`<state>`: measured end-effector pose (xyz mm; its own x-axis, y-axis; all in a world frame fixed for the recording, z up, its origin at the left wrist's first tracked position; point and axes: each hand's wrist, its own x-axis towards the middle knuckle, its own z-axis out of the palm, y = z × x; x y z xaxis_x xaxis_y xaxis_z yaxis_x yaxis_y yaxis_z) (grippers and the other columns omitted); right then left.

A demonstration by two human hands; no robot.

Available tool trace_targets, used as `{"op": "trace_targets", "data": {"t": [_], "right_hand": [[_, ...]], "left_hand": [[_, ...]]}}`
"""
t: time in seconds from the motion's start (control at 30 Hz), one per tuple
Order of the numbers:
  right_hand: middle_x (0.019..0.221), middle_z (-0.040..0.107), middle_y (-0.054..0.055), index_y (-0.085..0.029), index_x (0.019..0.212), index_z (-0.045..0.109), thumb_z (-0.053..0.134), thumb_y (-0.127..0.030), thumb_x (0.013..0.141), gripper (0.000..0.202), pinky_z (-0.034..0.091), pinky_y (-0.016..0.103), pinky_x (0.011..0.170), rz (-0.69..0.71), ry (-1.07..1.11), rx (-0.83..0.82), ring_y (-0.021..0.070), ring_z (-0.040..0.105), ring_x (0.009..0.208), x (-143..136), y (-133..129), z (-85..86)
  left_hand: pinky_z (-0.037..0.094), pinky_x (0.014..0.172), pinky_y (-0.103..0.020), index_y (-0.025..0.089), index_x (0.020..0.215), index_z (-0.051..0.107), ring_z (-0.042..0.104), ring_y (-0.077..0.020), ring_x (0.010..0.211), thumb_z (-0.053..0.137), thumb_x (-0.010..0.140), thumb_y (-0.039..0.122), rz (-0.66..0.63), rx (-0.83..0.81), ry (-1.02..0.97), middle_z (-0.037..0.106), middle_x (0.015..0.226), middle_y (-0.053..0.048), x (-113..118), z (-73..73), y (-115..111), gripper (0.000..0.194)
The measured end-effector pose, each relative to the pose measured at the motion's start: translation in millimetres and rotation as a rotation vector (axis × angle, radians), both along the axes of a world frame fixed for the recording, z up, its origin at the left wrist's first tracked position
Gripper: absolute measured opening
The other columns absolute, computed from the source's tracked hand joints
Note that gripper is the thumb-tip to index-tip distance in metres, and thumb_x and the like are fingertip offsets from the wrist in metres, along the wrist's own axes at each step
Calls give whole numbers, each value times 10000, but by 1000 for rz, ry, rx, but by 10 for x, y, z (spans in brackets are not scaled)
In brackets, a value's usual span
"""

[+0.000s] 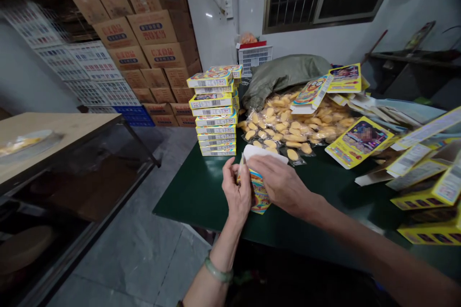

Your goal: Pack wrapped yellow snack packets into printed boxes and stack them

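Observation:
Between my two hands is a small printed cardboard box (258,193) in yellow, red and blue, its white end flap raised at the far end. My left hand (236,189) grips the box's left side, thumb up along the flap. My right hand (283,180) lies across the top with fingers bent over the flap and upper edge; its fingertips are partly hidden. Just beyond is a heap of wrapped yellow oval pieces (288,127) spilling from a grey-green sack (284,74). A stack of closed boxes (216,120) stands left of the heap.
Flattened or open cartons (414,168) crowd the right side of the green table (180,196). One yellow carton (360,141) lies beside the heap. A wooden-topped table (72,127) is at left, with stacked brown cartons (154,53) and crates (93,64) behind.

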<state>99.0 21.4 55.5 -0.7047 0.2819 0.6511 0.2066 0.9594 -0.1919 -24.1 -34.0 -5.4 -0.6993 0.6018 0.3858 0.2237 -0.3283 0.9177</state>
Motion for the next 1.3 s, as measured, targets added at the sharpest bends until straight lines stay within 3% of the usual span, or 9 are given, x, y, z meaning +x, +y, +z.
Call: {"op": "trace_targets", "data": {"t": [0.1,0.17,0.3,0.4,0.73,0.93,1.1,1.17,1.3], "right_hand": [[1031,639,141,-148,1033,595,459,-147,869,214,503,385,793,-237,423,-48,228,608,944,130,-47,-92],[921,637,97,-166,1015,589,521,-207,859,175,514,307,626,-321,578,-387,172,615,751,235,-62,-172],[754,595,33,-165,981,599,610,-389,811,282,425,218,424,-25,561,-1224,113,541,560,230,-80,-343],[665,547,-8,-159,910,632,696,-416,729,321,377,185,401,128,542,-1490,69,461,493,93,-84,-425],[847,631,29,-183,884,683,825,-304,569,366,345,154,435,265,513,-1689,81,502,620,80,10,-444],[746,629,15,-153,818,675,860,-284,481,406,324,154,426,281,343,-1789,69,486,568,36,180,-393],[621,567,-29,-185,792,677,787,-433,602,332,395,175,461,263,387,-1760,64,475,516,48,226,-408],[677,600,-7,-182,808,678,779,-417,617,319,403,180,463,236,388,-1716,78,499,552,50,206,-393],[752,619,14,-175,848,679,761,-331,634,277,385,169,434,204,383,-1595,92,510,595,-2,161,-338]], "left_hand": [[437,599,-221,176,1054,458,542,-113,657,553,824,472,102,26,-50,535,738,12,-21,-22,36,386],[439,612,-218,180,993,477,535,-110,662,550,830,454,192,39,-40,520,736,16,-41,-40,-1,327],[460,663,-221,179,970,541,566,-117,734,543,845,411,247,101,5,569,815,-10,-49,-42,-104,263],[481,675,-232,176,957,587,603,-132,759,562,836,402,222,128,-12,620,838,-25,-40,-46,-134,258],[484,795,-264,194,914,653,606,-157,909,552,852,298,206,196,79,645,932,-41,-119,-147,-134,158],[461,786,-270,199,886,681,578,-173,939,503,868,279,50,276,47,618,994,-51,-133,-144,-196,196],[476,785,-279,171,816,663,598,-174,894,508,878,330,159,158,40,638,941,-59,-105,-100,-178,231],[491,745,-265,174,874,635,613,-161,837,538,864,343,174,114,-7,647,907,-52,-96,-111,-157,196],[500,705,-234,224,1165,518,632,-142,836,547,862,339,48,160,-193,658,1004,-50,-121,-157,-154,325]]}}
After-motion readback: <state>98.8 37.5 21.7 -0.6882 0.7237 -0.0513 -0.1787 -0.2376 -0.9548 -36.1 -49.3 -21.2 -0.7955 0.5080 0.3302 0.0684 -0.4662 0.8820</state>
